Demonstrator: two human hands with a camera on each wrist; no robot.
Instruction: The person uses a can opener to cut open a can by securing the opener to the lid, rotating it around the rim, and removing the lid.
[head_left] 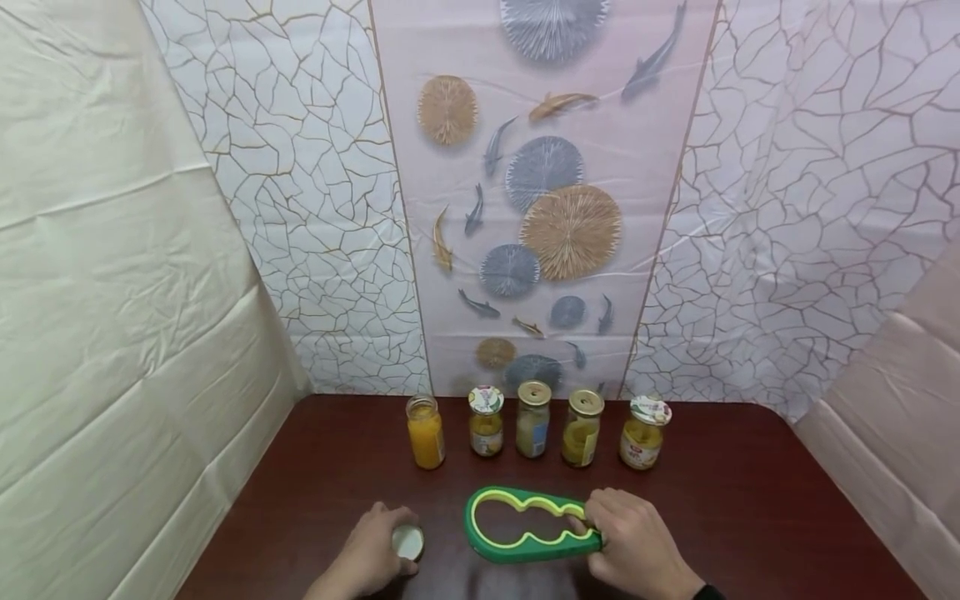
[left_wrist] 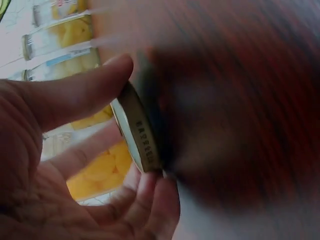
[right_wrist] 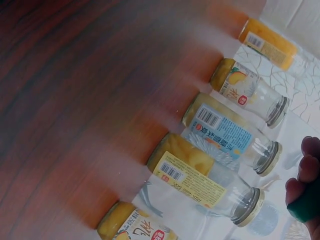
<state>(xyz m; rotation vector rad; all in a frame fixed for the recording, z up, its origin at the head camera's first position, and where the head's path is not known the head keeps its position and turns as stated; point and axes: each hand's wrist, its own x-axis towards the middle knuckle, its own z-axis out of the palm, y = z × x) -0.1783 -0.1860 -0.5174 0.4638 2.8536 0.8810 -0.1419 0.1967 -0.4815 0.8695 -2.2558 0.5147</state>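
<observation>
My left hand point(head_left: 372, 546) pinches a round jar lid point(head_left: 408, 542) by its rim, low over the near left part of the table. In the left wrist view the thumb presses one edge of the lid point(left_wrist: 136, 129) and the fingertips the opposite edge; its pale inner side faces the palm. My right hand point(head_left: 633, 537) grips the handle end of a green jar opener point(head_left: 517, 552) with a yellow scalloped inner edge, held level in front of me. Only some fingers and a bit of green show in the right wrist view. A lidless jar of orange fruit point(head_left: 427, 437) stands behind the left hand.
Right of the lidless jar, several lidded jars stand in a row: one with a printed lid point(head_left: 487, 422), two with gold lids, point(head_left: 533, 421) among them, and another printed-lid jar point(head_left: 642, 433). The dark red table point(head_left: 720, 475) ends at a patterned cloth backdrop point(head_left: 337, 250).
</observation>
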